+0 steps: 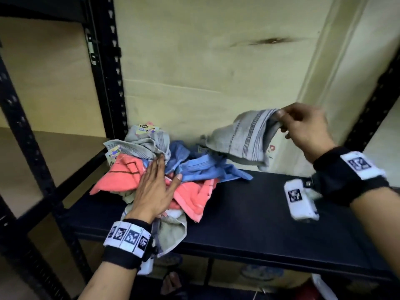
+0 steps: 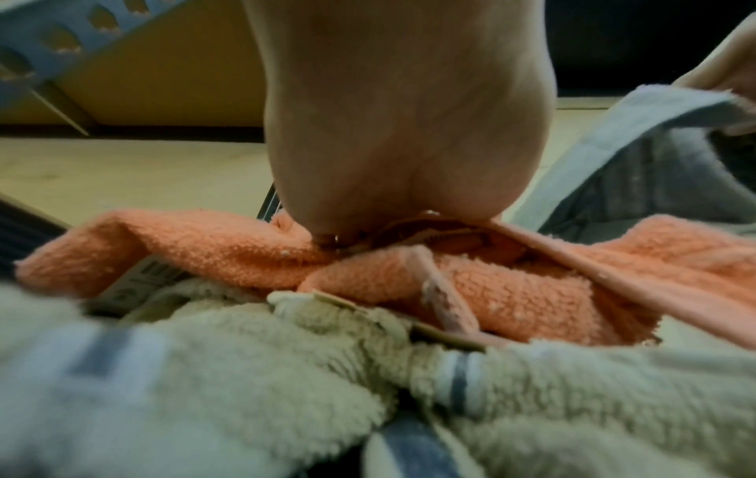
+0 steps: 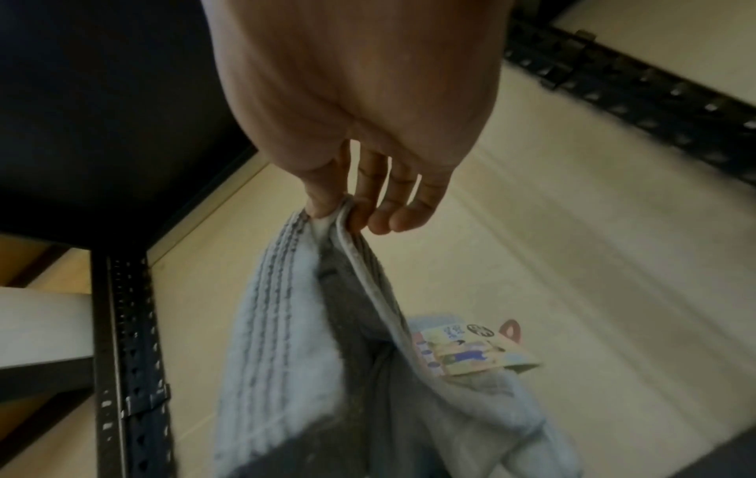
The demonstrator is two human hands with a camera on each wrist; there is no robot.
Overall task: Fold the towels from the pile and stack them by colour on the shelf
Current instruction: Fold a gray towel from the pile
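in the right half of the head view the right hand (image 1: 303,128) pinches a corner of a grey striped towel (image 1: 240,137) between thumb and fingers; the right wrist view shows the hem bunched under the thumb, the cloth hanging down from it, and a paper label (image 3: 470,352) dangling at the towel's side. the towel hangs above the dark shelf board (image 1: 259,213), clear of it as far as one can tell, with its lower left edge close over the pile (image 1: 155,169). the pile sits at centre left of the frame: grey, blue and coral towels tangled together, one pale towel drooping over the shelf's front edge. the left hand (image 1: 153,191) lies flat on the pile, fingers straight and spread, pressing the coral towel (image 2: 491,291) and gripping nothing. no folded stack is visible on the shelf, so the task looks barely begun. the risks from here, as i judge them: the pinch is small and near one corner, so a quick pull could slip the hem free and drop the towel; its trailing edge may be snagged on a blue towel (image 1: 205,167) and drag it off the pile; and the pale towel at the front edge could slide off the shelf if the left hand lifts or shifts.
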